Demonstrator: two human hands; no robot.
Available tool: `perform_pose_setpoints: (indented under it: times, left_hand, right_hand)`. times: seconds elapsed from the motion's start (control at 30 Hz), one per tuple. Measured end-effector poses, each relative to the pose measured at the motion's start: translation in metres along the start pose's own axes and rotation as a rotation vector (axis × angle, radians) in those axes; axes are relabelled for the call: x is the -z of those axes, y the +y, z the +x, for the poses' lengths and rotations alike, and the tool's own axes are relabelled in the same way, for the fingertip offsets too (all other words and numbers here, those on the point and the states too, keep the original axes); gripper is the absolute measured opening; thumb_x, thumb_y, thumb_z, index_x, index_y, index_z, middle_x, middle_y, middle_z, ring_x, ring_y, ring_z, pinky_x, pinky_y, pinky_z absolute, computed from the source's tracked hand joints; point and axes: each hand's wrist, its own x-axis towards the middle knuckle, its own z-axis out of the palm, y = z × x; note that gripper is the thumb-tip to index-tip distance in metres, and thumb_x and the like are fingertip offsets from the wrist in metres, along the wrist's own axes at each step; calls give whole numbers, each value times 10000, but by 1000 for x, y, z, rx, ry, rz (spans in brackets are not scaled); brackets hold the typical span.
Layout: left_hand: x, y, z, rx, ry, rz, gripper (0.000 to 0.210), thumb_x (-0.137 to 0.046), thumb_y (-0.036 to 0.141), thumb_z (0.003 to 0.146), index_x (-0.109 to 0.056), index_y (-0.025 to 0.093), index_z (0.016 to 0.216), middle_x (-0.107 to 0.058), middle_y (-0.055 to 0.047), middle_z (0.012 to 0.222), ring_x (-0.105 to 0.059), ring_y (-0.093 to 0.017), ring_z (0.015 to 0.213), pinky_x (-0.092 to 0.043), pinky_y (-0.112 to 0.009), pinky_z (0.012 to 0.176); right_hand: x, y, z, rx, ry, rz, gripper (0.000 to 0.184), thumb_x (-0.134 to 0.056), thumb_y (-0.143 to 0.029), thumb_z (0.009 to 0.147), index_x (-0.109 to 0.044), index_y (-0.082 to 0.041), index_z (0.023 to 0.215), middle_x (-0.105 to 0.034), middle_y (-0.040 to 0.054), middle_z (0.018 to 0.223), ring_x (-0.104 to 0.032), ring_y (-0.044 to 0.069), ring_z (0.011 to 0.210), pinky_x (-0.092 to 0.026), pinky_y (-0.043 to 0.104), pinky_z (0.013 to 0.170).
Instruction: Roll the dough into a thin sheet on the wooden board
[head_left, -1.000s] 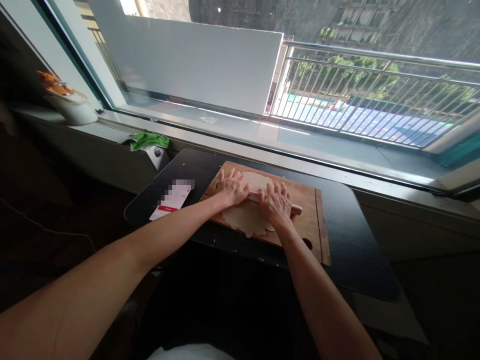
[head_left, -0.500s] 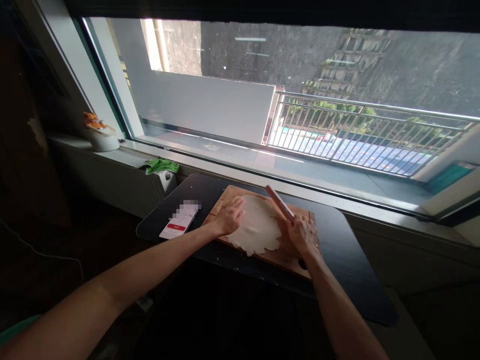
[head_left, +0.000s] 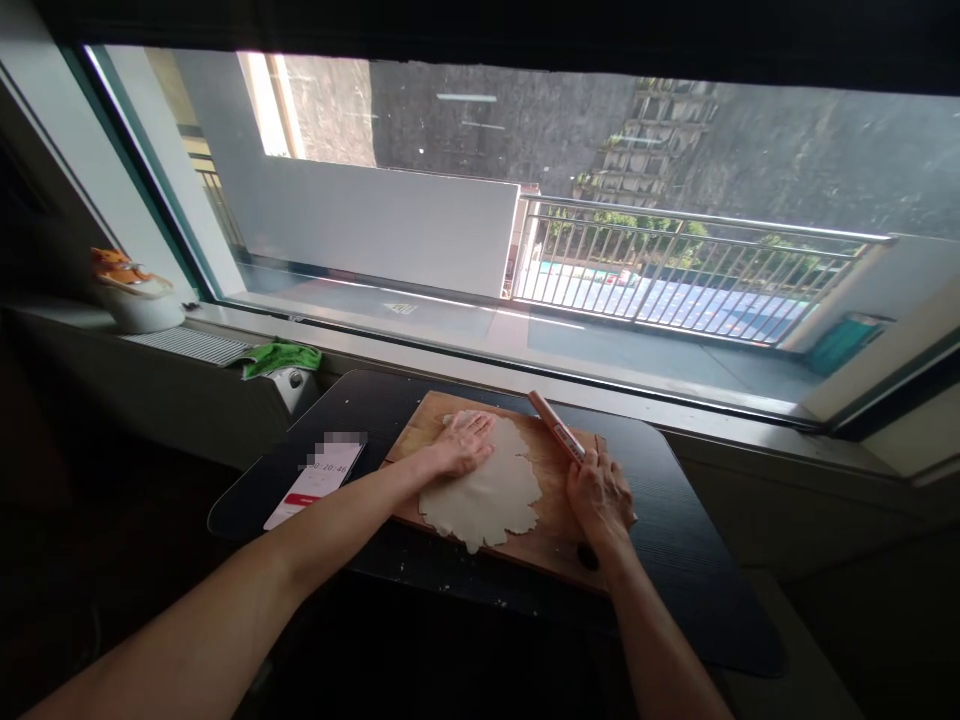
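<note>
A thin, flat sheet of pale dough point(head_left: 487, 500) with ragged edges lies on a wooden cutting board point(head_left: 559, 500). My left hand point(head_left: 466, 443) rests flat on the upper left of the dough, fingers stretched out and pointing right. At the board's right side, my right hand point(head_left: 602, 490) is wrapped round a rolling pin point(head_left: 553, 424), whose far end points up and to the left. The pin's near end is mostly hidden under that hand.
The board lies on a black table point(head_left: 675, 560) beneath a large window. A phone point(head_left: 315, 484) with a lit timer screen is left of the board. Behind it, a green cloth point(head_left: 281, 358) and a white pot point(head_left: 148, 305) stand by the sill. Crumbs dot the table's front edge.
My left hand has come down flat onto the dough from its upper left edge. My right hand still grips the rolling pin at the board's right. The camera view has shifted.
</note>
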Motion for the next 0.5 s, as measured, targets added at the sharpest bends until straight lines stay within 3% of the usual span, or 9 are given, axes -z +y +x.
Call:
perform_pose_setpoints:
  times: [0.13,0.27,0.4,0.5]
  left_hand:
    - [-10,-7,-24,-141,-51,-5,596,-261,425,1042,-269,157,1573,-222,-122,1643,-171,-255,1525,-101,-492,1222]
    - [-7,-11,-32,-170,-86,10,607,-232,475,1040,-217,216,1589,-178,-80,1660,-134,-225,1533,-51,-475,1226]
    - [1,-10,-7,-64,-55,15,634,-250,486,1034,-220,180,1589,-162,-99,1663,-106,-250,1537,-13,-515,1222]
    - [9,-8,20,50,13,-24,619,-317,495,1033,-278,187,1569,-207,-119,1654,-135,-295,1528,-69,-569,1210]
  right_hand:
    - [-7,2,0,21,52,-6,275,-423,-275,976,-619,-133,1107,-664,143,1060,-592,247,953,-384,333,740]
    - [-9,3,-1,37,66,-2,256,-459,-288,968,-622,-141,1099,-671,132,990,-590,246,931,-368,331,729]
    - [-8,2,-1,42,75,-6,258,-481,-298,965,-627,-145,1113,-677,117,990,-596,239,925,-359,327,737]
    - [-8,2,-2,40,84,-6,245,-486,-305,965,-635,-155,1089,-678,105,986,-599,236,917,-353,329,731]
